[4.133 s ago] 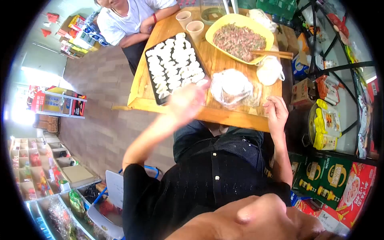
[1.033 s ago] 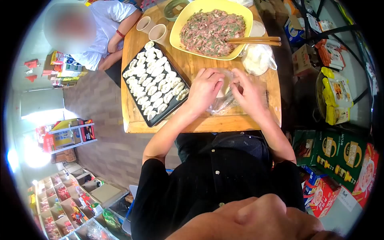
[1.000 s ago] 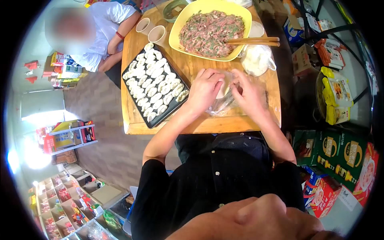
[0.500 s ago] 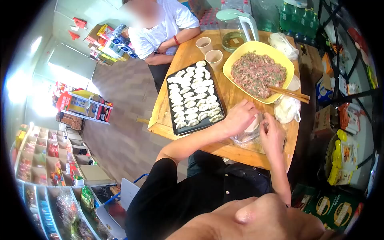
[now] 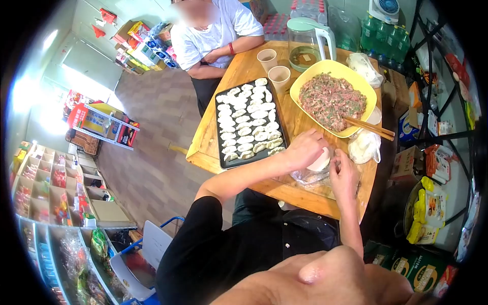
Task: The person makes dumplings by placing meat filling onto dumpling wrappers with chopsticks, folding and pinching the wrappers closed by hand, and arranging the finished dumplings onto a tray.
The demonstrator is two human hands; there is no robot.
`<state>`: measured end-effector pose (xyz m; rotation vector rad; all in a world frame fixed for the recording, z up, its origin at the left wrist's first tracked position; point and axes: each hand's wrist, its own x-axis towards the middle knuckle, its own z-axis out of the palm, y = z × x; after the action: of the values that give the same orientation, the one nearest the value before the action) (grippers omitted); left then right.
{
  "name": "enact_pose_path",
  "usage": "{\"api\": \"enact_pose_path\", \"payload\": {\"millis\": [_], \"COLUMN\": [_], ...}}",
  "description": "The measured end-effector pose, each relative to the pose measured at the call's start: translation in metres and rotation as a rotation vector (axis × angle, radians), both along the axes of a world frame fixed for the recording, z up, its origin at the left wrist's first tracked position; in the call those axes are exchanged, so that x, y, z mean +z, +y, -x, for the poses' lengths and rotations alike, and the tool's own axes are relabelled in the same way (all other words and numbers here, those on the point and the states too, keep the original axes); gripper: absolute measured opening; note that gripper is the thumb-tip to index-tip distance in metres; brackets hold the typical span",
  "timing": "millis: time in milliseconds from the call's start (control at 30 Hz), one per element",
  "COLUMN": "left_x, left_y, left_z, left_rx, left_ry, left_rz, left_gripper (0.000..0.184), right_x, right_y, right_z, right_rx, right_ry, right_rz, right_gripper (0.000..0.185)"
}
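My left hand (image 5: 306, 148) bends over a pale round dumpling wrapper (image 5: 320, 161), its fingers closed at the wrapper's far edge. At the near right edge of the wrapper, my right hand (image 5: 343, 171) pinches with thumb and fingers. Crumpled clear plastic (image 5: 306, 177) lies under and in front of the wrapper. Beyond my hands stands a yellow bowl (image 5: 296, 87) of minced meat filling (image 5: 330, 99), with wooden chopsticks (image 5: 370, 128) resting on its rim. To the left, a black tray (image 5: 220, 133) carries rows of filled dumplings (image 5: 245, 130).
Two paper cups (image 5: 279, 79) and a glass pitcher (image 5: 303, 51) stand at the back of the wooden table (image 5: 203, 145). White plastic bags (image 5: 364, 146) flank the bowl. Across the table sits a person in a white shirt (image 5: 213, 30). Shelving (image 5: 450, 101) rises at right.
The view has shifted slightly. More of the white wrapper shows between my hands, which stay in nearly the same place over the plastic.
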<state>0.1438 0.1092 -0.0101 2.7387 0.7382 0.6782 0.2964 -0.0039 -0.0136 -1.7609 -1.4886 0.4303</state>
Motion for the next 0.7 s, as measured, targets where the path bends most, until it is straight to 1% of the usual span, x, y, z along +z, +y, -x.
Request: {"api": "enact_pose_path", "payload": {"millis": [100, 167, 233, 267, 433, 500, 567, 700], "left_x": [0.0, 0.003, 0.005, 0.004, 0.001, 0.001, 0.002, 0.004], "left_y": [0.003, 0.005, 0.007, 0.007, 0.006, 0.005, 0.006, 0.004], "left_z": [0.003, 0.005, 0.007, 0.007, 0.009, 0.01, 0.01, 0.011], "left_rx": [0.028, 0.022, 0.039, 0.049, 0.047, 0.035, 0.041, 0.046], "left_ry": [-0.035, -0.023, 0.0, 0.029, -0.002, -0.026, 0.006, -0.001], "left_rz": [0.035, 0.119, 0.134, 0.152, 0.126, 0.13, 0.155, 0.154], "left_gripper": [0.013, 0.013, 0.016, 0.018, 0.016, 0.014, 0.014, 0.016], "right_x": [0.002, 0.001, 0.001, 0.001, 0.002, 0.001, -0.002, -0.003], "right_y": [0.0, 0.001, 0.002, 0.002, 0.002, 0.001, 0.002, 0.003], "right_z": [0.001, 0.001, 0.003, 0.003, 0.005, 0.004, 0.003, 0.002], "right_rx": [-0.018, -0.021, -0.022, -0.02, -0.029, -0.024, -0.02, -0.019], "right_ry": [-0.011, -0.021, -0.069, -0.072, -0.01, -0.024, -0.037, -0.052], "right_rz": [0.039, 0.047, -0.068, -0.066, -0.025, -0.007, 0.006, -0.03], "right_gripper": [0.036, 0.034, 0.033, 0.033, 0.032, 0.032, 0.032, 0.033]}}
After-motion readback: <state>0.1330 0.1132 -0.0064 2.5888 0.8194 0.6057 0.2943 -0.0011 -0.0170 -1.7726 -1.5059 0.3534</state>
